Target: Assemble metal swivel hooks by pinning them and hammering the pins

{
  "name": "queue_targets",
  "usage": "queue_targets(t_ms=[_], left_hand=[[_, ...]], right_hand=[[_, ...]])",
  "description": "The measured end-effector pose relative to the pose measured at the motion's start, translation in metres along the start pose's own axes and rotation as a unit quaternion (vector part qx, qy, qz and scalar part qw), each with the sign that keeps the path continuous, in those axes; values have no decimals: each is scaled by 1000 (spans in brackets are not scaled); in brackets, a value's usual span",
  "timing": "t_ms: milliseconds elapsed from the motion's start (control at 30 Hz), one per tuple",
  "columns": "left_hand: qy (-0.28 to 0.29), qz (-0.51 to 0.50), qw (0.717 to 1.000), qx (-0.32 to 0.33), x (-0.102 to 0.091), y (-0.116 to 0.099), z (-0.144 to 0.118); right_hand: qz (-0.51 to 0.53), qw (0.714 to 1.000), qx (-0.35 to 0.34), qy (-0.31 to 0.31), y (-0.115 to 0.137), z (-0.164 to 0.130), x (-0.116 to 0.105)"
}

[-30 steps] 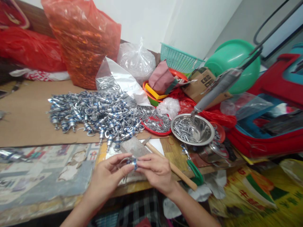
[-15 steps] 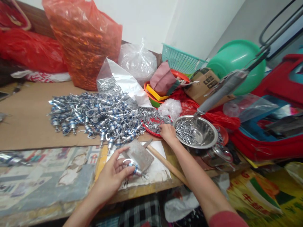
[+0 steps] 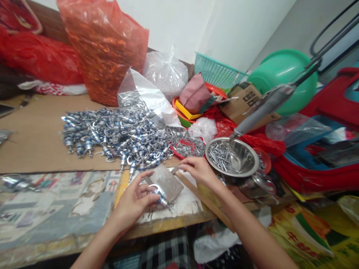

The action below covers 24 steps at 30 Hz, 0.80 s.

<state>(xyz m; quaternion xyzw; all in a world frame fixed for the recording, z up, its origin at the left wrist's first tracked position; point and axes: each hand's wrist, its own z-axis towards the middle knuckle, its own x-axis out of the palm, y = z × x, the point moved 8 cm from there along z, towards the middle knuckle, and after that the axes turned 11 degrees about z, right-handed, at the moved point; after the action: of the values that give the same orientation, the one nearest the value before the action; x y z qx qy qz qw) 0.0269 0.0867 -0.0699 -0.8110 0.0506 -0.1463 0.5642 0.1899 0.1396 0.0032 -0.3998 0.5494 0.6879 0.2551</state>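
Note:
My left hand (image 3: 136, 198) is closed around a small silver metal fitting with a blue band and a curved hook (image 3: 160, 197), held by the near edge of a flat grey metal block (image 3: 167, 182). Thumb and fingers of my right hand (image 3: 199, 171) are pinched together above the head of a wooden-handled hammer (image 3: 200, 196); whatever they hold is too small to make out. Beyond that hand lies a red plate (image 3: 183, 142) of small metal pieces. To its right, a steel bowl (image 3: 246, 170) contains metal pins.
A large heap of blue-banded metal fittings (image 3: 112, 134) covers cardboard (image 3: 36, 142) at left. Behind stand a filled orange bag (image 3: 106, 52) and a clear bag (image 3: 165, 73). A grey-handled tool (image 3: 263, 106) slants down into the bowl. A green basin (image 3: 283, 80) sits at the back right.
My right hand has moved from the red plate back toward me and left, over the hammer head beside the block. My left hand still holds the fitting in nearly the same place.

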Motion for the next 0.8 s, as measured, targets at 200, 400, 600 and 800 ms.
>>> queue_targets(t_ms=[200,400,600,800], left_hand=[[2,-1,1000,6,0,0,0],[6,-6,1000,12,1,-1,-1],[-19,-13,1000,6,-1,-6,-2],[-35,-6,999,2,-2,-7,-5]], right_hand=[[115,972,-204,-21,70,-40,29],[55,940,-325,-85,89,-56,34],[-145,912,-383,-41,108,-69,44],[-284,878,-377,-80,118,-89,60]])
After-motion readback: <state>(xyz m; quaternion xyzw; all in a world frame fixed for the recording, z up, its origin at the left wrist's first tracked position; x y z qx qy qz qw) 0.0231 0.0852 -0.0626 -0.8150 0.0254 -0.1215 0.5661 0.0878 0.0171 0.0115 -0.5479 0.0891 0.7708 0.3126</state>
